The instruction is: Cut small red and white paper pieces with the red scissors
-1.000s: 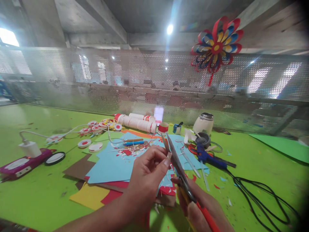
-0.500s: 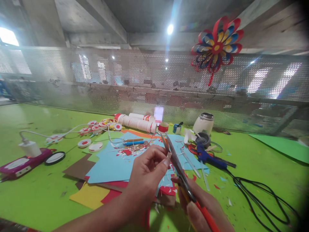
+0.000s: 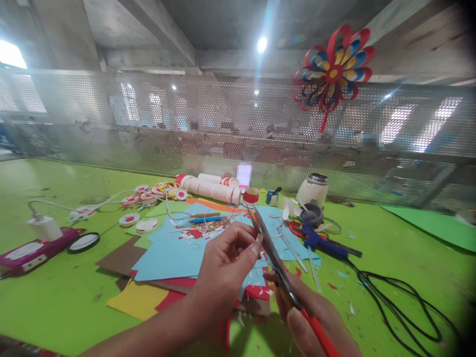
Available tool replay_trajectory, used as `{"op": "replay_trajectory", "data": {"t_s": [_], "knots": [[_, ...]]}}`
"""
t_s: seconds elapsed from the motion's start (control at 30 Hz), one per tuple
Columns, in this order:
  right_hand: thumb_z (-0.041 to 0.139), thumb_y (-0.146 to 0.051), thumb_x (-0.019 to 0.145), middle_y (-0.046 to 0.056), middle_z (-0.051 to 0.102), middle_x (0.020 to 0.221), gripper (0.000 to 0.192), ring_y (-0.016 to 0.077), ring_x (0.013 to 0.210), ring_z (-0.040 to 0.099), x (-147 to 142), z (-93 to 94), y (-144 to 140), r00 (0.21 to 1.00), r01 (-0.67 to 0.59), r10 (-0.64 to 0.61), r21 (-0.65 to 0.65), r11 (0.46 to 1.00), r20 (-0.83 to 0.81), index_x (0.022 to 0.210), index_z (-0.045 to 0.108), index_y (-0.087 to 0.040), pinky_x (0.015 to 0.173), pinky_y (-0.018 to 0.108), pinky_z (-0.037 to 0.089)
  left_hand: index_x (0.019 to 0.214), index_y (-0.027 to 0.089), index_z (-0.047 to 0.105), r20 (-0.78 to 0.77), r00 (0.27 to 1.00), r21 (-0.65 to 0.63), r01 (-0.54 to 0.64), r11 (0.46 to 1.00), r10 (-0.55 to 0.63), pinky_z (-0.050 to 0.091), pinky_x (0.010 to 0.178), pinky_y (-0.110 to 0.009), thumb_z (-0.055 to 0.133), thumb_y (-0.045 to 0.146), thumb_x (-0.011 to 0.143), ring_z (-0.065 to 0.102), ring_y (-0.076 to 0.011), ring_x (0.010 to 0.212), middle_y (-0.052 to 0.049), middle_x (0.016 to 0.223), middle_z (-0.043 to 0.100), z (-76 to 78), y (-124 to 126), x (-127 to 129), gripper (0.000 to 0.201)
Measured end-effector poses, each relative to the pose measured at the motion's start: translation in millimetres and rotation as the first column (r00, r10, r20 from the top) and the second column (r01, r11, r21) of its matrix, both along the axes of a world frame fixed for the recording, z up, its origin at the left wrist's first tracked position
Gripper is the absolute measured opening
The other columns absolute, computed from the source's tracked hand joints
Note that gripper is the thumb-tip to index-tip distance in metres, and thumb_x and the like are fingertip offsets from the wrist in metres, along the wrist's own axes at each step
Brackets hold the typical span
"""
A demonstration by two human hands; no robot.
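Pinched between the thumb and fingers of my left hand (image 3: 232, 260) is a small whitish piece of paper (image 3: 259, 239). My right hand (image 3: 310, 312) grips a pair of scissors (image 3: 277, 260) with red-orange handles, its fingers wrapped round them. The blades point up and away, slightly apart at the tips, right beside the paper piece; whether they touch it I cannot tell. Beneath both hands lie light blue paper sheets (image 3: 167, 255) scattered with red and white snippets (image 3: 195, 233). A blue pen (image 3: 206, 219) rests beyond my left hand.
On the right lie a blue glue gun (image 3: 327, 243) and its coiled black cable (image 3: 405, 302). White paper rolls (image 3: 210, 188), a red-and-white tape roll (image 3: 250, 197) and a cream jar (image 3: 313, 190) stand at the back. On the left is a purple power strip (image 3: 37, 250); paper discs (image 3: 148, 225) lie nearby.
Both hands keep almost the same place and grip. The view has shifted very slightly; the scissor blades and the small paper piece look nearly unchanged.
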State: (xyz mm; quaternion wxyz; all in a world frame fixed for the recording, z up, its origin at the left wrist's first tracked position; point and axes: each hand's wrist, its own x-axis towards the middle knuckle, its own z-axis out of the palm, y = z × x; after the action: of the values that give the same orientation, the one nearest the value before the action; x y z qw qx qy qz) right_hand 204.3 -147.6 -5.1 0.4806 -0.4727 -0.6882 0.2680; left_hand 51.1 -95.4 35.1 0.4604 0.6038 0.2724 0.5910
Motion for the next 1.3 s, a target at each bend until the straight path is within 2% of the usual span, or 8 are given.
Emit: {"op": "replay_trajectory", "data": {"t_s": [0.3, 0.43, 0.57, 0.7, 0.8, 1.0, 1.13, 1.3], "knots": [[0.044, -0.063, 0.082, 0.003, 0.059, 0.066, 0.052, 0.0184, 0.065, 0.059, -0.6, 4.7, -0.4, 0.997, 0.017, -0.019, -0.039, 0.999, -0.068, 0.102, 0.066, -0.021, 0.064, 0.030, 0.050, 0.065, 0.016, 0.055, 0.018, 1.000, -0.080, 0.017, 0.997, -0.015, 0.045, 0.071, -0.030, 0.060, 0.023, 0.079, 0.056, -0.0149, 0.080, -0.006, 0.091, 0.060, 0.6, 1.1, -0.5, 0.016], [0.044, -0.061, 0.084, 0.003, 0.058, 0.065, 0.052, 0.0155, 0.057, 0.055, 2.6, 6.2, 1.3, 0.990, 0.010, -0.030, -0.138, 0.990, -0.138, 0.103, 0.065, -0.017, 0.055, 0.028, 0.048, 0.063, 0.016, 0.054, -0.049, 0.998, -0.085, 0.024, 0.996, -0.028, 0.045, 0.071, -0.029, 0.060, 0.023, 0.077, 0.058, -0.0153, 0.081, -0.008, 0.091, 0.063, 3.0, 4.3, -0.5, 0.017], [0.055, -0.056, 0.080, -0.001, 0.057, 0.065, 0.046, 0.0148, 0.057, 0.056, 6.8, 13.0, 2.7, 0.956, 0.094, -0.160, -0.262, 0.960, -0.246, 0.108, 0.061, -0.020, 0.051, 0.025, 0.047, 0.067, 0.016, 0.054, -0.234, 0.959, -0.167, 0.120, 0.979, -0.158, 0.043, 0.057, -0.025, 0.059, 0.028, 0.078, 0.055, -0.0123, 0.062, -0.004, 0.068, 0.061, 3.8, 7.5, 0.0, 0.017], [0.062, -0.043, 0.080, 0.000, 0.062, 0.078, 0.039, 0.0153, 0.067, 0.060, 13.1, 20.3, 4.1, 0.954, 0.142, -0.174, -0.143, 0.979, -0.243, 0.113, 0.057, -0.023, 0.055, 0.023, 0.049, 0.069, 0.016, 0.055, -0.370, 0.819, -0.375, 0.299, 0.877, -0.438, 0.038, 0.049, -0.022, 0.057, 0.029, 0.079, 0.048, -0.0091, 0.048, 0.002, 0.054, 0.054, -0.1, 5.4, -0.1, 0.016], [0.061, -0.037, 0.081, 0.001, 0.062, 0.079, 0.035, 0.0145, 0.066, 0.061, 15.5, 22.1, 3.7, 0.981, 0.068, -0.086, -0.108, 0.992, -0.172, 0.113, 0.058, -0.022, 0.057, 0.023, 0.051, 0.073, 0.015, 0.060, -0.386, 0.743, -0.404, 0.397, 0.824, -0.547, 0.040, 0.052, -0.023, 0.058, 0.031, 0.079, 0.051, -0.0103, 0.052, -0.001, 0.058, 0.058, -4.8, 3.5, -0.2, 0.017], [0.059, -0.030, 0.082, 0.000, 0.062, 0.074, 0.030, 0.0122, 0.061, 0.060, 11.8, 19.8, 0.0, 0.993, 0.080, -0.086, -0.071, 0.994, -0.085, 0.110, 0.061, -0.020, 0.057, 0.022, 0.051, 0.070, 0.015, 0.059, -0.220, 0.795, -0.499, 0.406, 0.766, -0.565, 0.041, 0.054, -0.022, 0.064, 0.034, 0.073, 0.049, -0.0083, 0.050, 0.001, 0.056, 0.055, -3.2, 2.8, 1.7, 0.020], [0.055, -0.023, 0.082, -0.001, 0.060, 0.070, 0.026, 0.0109, 0.057, 0.059, 13.2, 18.5, 2.4, 0.997, 0.069, -0.066, 0.078, 0.995, -0.029, 0.108, 0.060, -0.020, 0.053, 0.020, 0.050, 0.068, 0.015, 0.058, -0.108, 0.828, -0.556, 0.408, 0.724, -0.550, 0.041, 0.055, -0.022, 0.066, 0.030, 0.072, 0.048, -0.0067, 0.049, 0.002, 0.056, 0.053, -0.3, 0.6, 4.6, 0.018], [0.055, -0.011, 0.079, -0.001, 0.065, 0.077, 0.030, 0.0142, 0.072, 0.065, 16.4, 17.5, 5.1, 0.992, -0.003, -0.019, 0.172, 0.985, 0.125, 0.106, 0.062, -0.024, 0.063, 0.022, 0.052, 0.071, 0.015, 0.058, -0.051, 0.867, -0.608, 0.367, 0.704, -0.496, 0.040, 0.052, -0.020, 0.071, 0.027, 0.068, 0.050, -0.0065, 0.050, 0.002, 0.059, 0.056, -2.5, 1.1, 6.3, 0.018]]}}
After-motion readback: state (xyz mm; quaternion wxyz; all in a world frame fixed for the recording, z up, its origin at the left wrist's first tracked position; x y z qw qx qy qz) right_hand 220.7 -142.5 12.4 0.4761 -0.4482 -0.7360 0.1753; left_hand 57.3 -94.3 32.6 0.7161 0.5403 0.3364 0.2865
